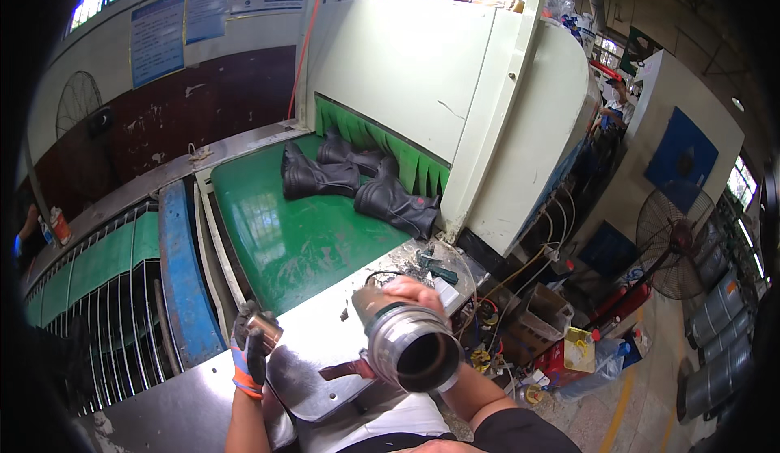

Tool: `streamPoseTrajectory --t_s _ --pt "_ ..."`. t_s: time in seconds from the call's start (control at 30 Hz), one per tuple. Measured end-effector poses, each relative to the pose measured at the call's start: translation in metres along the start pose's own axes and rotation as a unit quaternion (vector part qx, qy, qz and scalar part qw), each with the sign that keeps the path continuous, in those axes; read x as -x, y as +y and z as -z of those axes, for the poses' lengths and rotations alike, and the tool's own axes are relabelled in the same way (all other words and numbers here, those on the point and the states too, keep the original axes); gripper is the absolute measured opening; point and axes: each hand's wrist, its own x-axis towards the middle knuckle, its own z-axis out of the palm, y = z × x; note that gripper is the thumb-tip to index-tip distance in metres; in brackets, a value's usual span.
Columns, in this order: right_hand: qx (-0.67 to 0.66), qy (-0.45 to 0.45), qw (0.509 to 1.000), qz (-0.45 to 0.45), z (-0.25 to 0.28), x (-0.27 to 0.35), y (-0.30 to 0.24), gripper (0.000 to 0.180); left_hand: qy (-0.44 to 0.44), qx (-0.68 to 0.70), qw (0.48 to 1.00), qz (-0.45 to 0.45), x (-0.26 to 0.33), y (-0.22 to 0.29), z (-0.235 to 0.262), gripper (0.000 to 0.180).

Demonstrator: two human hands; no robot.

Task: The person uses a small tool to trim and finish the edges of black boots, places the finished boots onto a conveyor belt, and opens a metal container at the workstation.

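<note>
From my remote feed, the gloved left hand (pixel 247 335) curls round one coppery cylinder (pixel 268 331); the right hand (pixel 416 292) grips one metal canister (pixel 398 333); three dark boots (pixel 396 201) lie on one green belt (pixel 272 234).

Canister (pixel 394 338) in R hand (pixel 417 293), right of cyl. (pixel 265 332) in L hand (pixel 249 346); tabletop (pixel 307 328) beyond; then conv. belt (pixel 280 266) w/ boots (pixel 321 178) on, strip curtain (pixel 422 169) behind; pedestal fan (pixel 681 238) far R.
</note>
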Motion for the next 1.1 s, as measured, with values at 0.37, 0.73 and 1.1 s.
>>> streamPoseTrajectory --t_s 0.37,0.73,1.1 --pt "0.013 -0.071 0.979 -0.188 -0.030 0.050 -0.032 0.098 -0.196 -0.211 0.915 -0.283 0.020 0.110 -0.152 0.102" --pt "-0.001 -0.072 0.978 -0.196 -0.028 0.055 -0.030 0.096 -0.308 -0.157 0.927 -0.147 0.003 0.094 -0.142 0.100" --pt "-0.008 -0.003 0.966 -0.260 0.046 0.066 -0.014 0.085 -0.215 -0.174 0.959 0.055 -0.021 0.010 -0.083 0.075"
